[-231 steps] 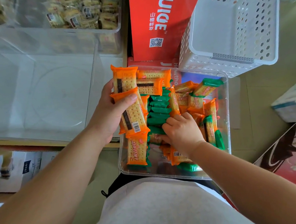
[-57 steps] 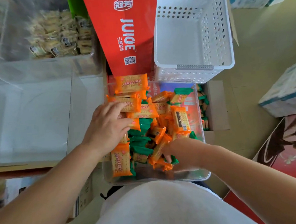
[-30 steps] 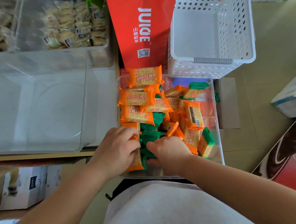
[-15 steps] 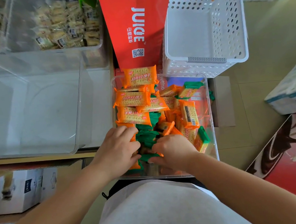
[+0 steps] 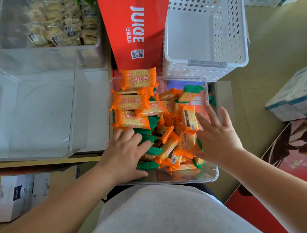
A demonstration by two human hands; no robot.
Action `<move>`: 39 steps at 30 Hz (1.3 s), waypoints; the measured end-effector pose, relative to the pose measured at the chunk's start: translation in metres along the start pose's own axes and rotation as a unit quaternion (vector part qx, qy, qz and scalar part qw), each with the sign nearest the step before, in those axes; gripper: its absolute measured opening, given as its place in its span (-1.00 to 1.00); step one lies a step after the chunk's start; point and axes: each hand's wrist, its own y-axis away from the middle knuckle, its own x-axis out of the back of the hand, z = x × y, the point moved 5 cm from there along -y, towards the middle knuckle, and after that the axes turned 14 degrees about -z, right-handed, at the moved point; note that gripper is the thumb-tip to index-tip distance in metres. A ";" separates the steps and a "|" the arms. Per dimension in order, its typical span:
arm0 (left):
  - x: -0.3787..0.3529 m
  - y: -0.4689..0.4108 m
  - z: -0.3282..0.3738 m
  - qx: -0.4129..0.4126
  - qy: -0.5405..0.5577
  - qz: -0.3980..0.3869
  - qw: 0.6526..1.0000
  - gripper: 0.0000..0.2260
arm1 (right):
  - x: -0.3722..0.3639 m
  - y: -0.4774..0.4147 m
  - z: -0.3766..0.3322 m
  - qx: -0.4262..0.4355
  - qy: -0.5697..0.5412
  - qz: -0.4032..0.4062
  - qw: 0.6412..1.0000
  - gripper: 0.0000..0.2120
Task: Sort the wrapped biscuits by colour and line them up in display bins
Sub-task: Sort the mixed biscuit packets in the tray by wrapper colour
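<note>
Head view: left hand (image 5: 123,155) palm-down, fingers (image 5: 130,136) curled over green packets (image 5: 153,151); right hand (image 5: 219,138) fingers (image 5: 203,119) spread above orange packets (image 5: 187,117).

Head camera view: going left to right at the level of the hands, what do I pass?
Large clear bin → left hand → wrapped biscuits lying between the hands → right hand → white and blue carton on the floor.
</note>
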 end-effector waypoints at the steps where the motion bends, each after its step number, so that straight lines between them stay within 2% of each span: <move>1: -0.003 -0.001 0.002 0.001 -0.014 -0.013 1.000 -0.30 | -0.004 -0.001 -0.002 0.002 -0.003 -0.002 1.000 -0.36; 3: -0.006 -0.004 0.006 0.009 -0.029 -0.014 0.999 -0.35 | -0.007 -0.002 -0.005 0.014 -0.029 0.023 0.999 -0.43; 6: -0.006 -0.007 0.010 0.017 -0.031 0.019 0.999 -0.53 | -0.010 -0.001 -0.006 0.045 -0.067 0.100 0.992 -0.57; 8: -0.005 -0.008 0.009 0.017 -0.014 0.039 0.999 -0.60 | -0.013 0.002 -0.007 0.068 -0.087 0.115 0.987 -0.63; 12: -0.003 -0.010 0.002 0.019 -0.009 0.046 0.999 -0.62 | 0.000 0.019 -0.007 0.124 -0.156 0.132 0.971 -0.68; 17: 0.002 -0.008 -0.001 0.017 -0.016 0.045 0.999 -0.63 | 0.039 0.041 -0.012 0.195 -0.276 0.204 0.919 -0.68; 21: 0.004 -0.005 -0.002 0.019 -0.019 0.035 0.999 -0.62 | 0.044 0.029 -0.047 0.253 -0.380 0.115 0.882 -0.72; 26: -0.001 0.001 -0.008 -0.001 0.021 0.044 0.999 -0.61 | 0.019 0.006 -0.093 0.300 -0.336 0.028 0.892 -0.75; 30: -0.005 0.007 -0.017 -0.026 0.018 0.052 0.998 -0.65 | 0.009 -0.002 -0.106 0.316 -0.363 -0.027 0.876 -0.77; 39: -0.009 0.024 -0.021 -0.006 0.049 0.082 0.995 -0.69 | 0.004 -0.015 -0.121 0.321 -0.409 0.009 0.854 -0.87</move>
